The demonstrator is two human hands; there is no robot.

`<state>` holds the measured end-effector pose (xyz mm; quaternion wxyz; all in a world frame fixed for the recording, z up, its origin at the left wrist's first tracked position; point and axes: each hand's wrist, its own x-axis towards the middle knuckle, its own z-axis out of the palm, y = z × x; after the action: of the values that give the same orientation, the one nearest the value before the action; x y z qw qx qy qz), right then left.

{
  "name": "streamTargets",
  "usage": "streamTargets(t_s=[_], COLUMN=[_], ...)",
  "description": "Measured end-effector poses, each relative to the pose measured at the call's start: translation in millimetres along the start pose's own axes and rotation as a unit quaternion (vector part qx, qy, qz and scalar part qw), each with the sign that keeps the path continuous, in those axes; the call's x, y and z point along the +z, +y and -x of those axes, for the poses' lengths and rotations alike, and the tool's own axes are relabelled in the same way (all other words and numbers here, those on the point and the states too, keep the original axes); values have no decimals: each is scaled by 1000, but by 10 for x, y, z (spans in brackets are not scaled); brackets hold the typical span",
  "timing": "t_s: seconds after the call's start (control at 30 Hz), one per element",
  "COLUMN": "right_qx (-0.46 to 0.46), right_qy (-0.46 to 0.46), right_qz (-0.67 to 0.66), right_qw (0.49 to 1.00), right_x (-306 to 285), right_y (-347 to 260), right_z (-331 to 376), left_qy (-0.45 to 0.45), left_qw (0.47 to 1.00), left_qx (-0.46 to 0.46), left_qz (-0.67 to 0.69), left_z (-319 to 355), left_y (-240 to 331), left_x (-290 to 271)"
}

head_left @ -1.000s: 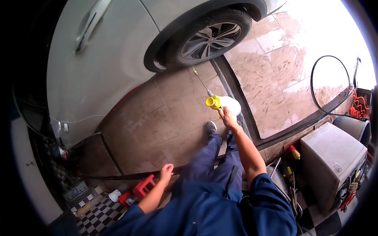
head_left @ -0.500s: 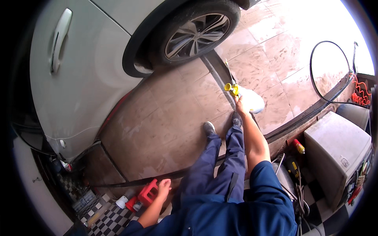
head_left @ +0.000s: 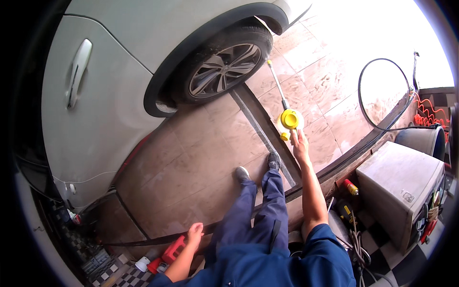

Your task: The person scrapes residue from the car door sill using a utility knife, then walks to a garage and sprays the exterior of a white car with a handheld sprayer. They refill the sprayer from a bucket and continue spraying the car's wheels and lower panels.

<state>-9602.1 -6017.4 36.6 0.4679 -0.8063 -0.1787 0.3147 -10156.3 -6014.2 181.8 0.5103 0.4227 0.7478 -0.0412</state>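
My right hand (head_left: 300, 145) is wrapped round the yellow handle of a pump sprayer (head_left: 290, 117), held out over the floor at arm's length. The sprayer has a yellow top and a pale, translucent bottle mostly hidden below it. Its thin metal wand (head_left: 276, 81) with a yellow tip points toward the car wheel (head_left: 224, 70), apart from the tyre. Low on the left, my left hand (head_left: 194, 234) is loosely curled with nothing visible in it. A red plastic container (head_left: 173, 249) stands beside that forearm.
The light-coloured car (head_left: 114, 62) fills the upper left. A dark drain strip (head_left: 260, 124) crosses the tiled floor (head_left: 191, 162). On the right are a grey metal cabinet (head_left: 399, 167), a barrel (head_left: 420, 141), a black hose loop (head_left: 361, 98), orange coiled hose (head_left: 423, 119) and a red-yellow can (head_left: 351, 187).
The sprayer has turned from tilted sideways to top-up, and its wand now reaches farther toward the wheel. The view has shifted a little. My left hand stays low and curled.
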Motion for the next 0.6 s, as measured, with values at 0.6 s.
streamTargets(t_s=[0.6], right_qx=[74], right_qy=[-109], right_qz=[182], right_qw=[974], right_x=[1664], right_y=[2266], right_z=[-1703], left_qy=[23], left_qw=[989], left_qx=[-147], left_qz=[-3], left_z=[255], left_y=[-1208], left_x=[264])
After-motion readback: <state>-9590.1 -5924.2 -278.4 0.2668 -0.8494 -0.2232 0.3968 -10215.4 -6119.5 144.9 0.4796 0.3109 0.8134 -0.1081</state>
